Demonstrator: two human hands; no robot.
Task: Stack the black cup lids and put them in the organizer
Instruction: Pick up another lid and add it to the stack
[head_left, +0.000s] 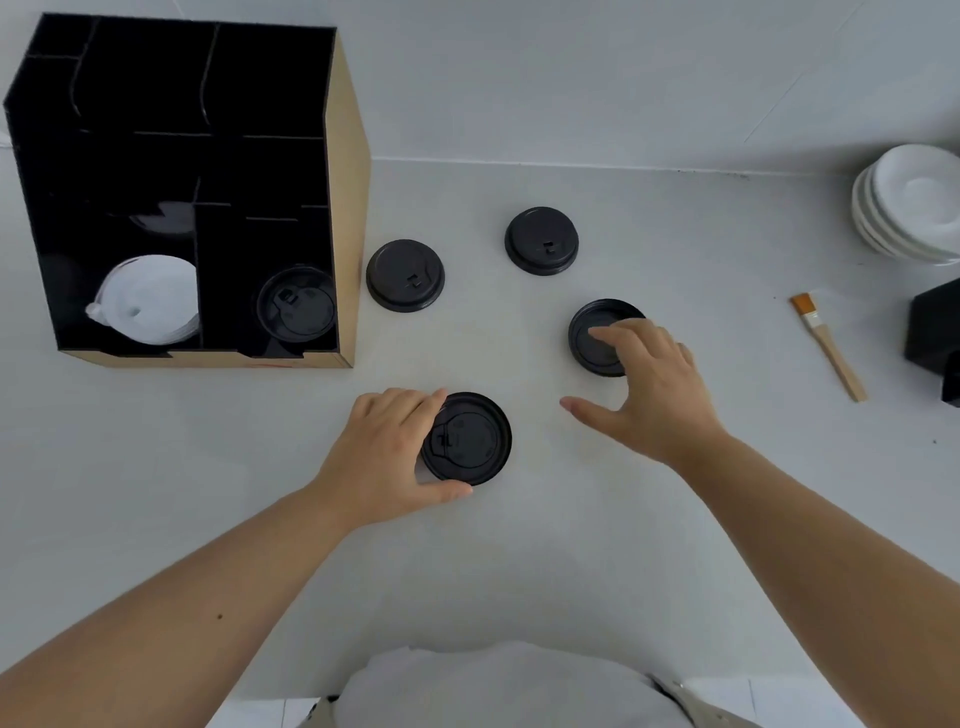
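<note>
The right hand (652, 387) covers part of one black lid (592, 332), fingers spread on it, grip unclear; the left hand (387, 449) grasps another lid (470, 441). Both lie right of the organizer (343, 208) on a pale counter (519, 561), wall behind

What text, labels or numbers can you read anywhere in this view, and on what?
None can be read.
Black plastic cup lid under the left hand: raised moulded marks, too blurred to read.
Black plastic cup lid in the organizer's front right compartment: embossed marks, unreadable.
Black compartmented organizer with tan sides: faint reddish mark on the front bottom edge, not legible.
</note>
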